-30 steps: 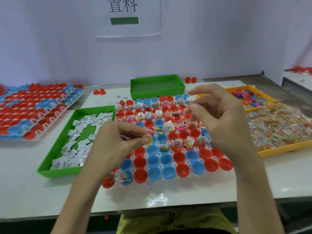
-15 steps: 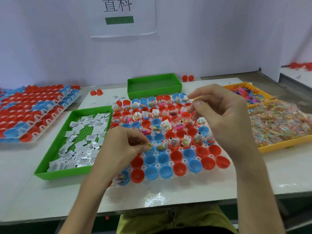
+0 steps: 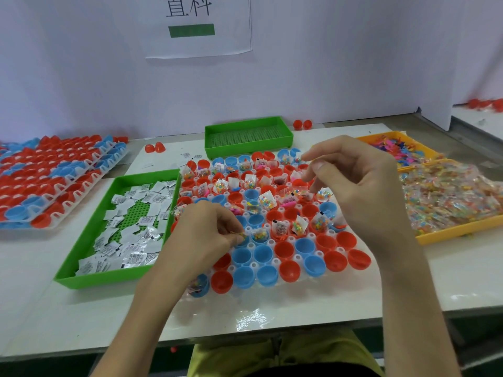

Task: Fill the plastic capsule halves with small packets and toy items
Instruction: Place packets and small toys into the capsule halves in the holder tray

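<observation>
The left hand (image 3: 201,236) pinches a small packet (image 3: 241,235) just over a blue capsule half (image 3: 244,242). I cannot tell if the right hand (image 3: 356,186) holds anything.

small packet (image 3: 241,235) in left hand (image 3: 201,236)

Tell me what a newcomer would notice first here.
A rack of red and blue capsule halves fills the middle, the far rows stuffed with packets, the near ones mostly empty. The left hand pinches a small packet over it; the right hand hovers higher. A green tray of white sachets lies left, a yellow tray of bright packets right.
</observation>
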The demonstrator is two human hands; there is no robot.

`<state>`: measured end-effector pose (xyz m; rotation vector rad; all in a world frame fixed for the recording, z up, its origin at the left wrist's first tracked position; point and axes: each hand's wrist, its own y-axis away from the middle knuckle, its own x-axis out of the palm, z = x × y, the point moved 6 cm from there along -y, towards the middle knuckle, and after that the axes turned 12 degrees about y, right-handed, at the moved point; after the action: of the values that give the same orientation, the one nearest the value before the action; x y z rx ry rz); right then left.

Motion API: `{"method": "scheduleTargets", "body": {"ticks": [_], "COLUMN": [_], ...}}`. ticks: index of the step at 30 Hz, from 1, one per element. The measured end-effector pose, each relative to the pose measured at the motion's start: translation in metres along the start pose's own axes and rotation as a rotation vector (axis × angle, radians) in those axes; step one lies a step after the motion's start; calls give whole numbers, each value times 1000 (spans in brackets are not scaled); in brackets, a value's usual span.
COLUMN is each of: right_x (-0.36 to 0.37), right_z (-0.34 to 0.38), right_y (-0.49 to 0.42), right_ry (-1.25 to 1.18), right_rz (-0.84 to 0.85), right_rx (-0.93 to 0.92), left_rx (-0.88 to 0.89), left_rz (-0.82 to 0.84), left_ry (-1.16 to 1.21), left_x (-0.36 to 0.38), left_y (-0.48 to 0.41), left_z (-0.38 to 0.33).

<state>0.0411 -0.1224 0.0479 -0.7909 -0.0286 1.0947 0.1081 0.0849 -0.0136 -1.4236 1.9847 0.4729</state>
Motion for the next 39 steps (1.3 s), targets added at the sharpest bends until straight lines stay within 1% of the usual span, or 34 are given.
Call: {"method": "scheduleTargets", "body": {"ticks": [10,14,17,20,22,23,25,27,29,30,31,33,36,39], "right_x": [-1,-8,-34,-77,-101,-109,-114,-108,-93,-86,-80,-74,-69,-67], "right_z": [-4,-8,-18,-34,-50,-62,-94,-130,-162,-175,-186,-203,-217,-219], "right_y": [-1,-1,-5,-17,-33,-44,-66,-86,-98,-101,-103,-105,-104,-105], "right_ry": [-5,36,57,80,106,151,321,533,722,789,841,912,979,979], "right_rz": [-2,-11,-99,-255,-295,-275,-147,64,294,377,424,437,427,362], "right_rx": [15,23,53,112,163,211,338,441,480,488,493,504,510,510], "left_rx": [-35,3,42,35,10,4,24,49,47,20,-26,-147,-295,-315], "left_rz": [65,54,12,20,38,38,8,-66,-171,-216,-252,-274,-218,-245], "left_ry": [-187,-368,-454,-438,-402,-362,-241,-128,-75,-79,-100,-157,-171,-135], "left_x": [6,10,7,1,-4,-7,-16,-34,-60,-73,-84,-99,-98,-90], "left_y": [-13,-11,-6,-2,0,2,6,9,9,8,7,5,6,7], "left_z": [-7,-18,-21,-21,-19,-18,-18,-14,-2,9,23,56,95,111]}}
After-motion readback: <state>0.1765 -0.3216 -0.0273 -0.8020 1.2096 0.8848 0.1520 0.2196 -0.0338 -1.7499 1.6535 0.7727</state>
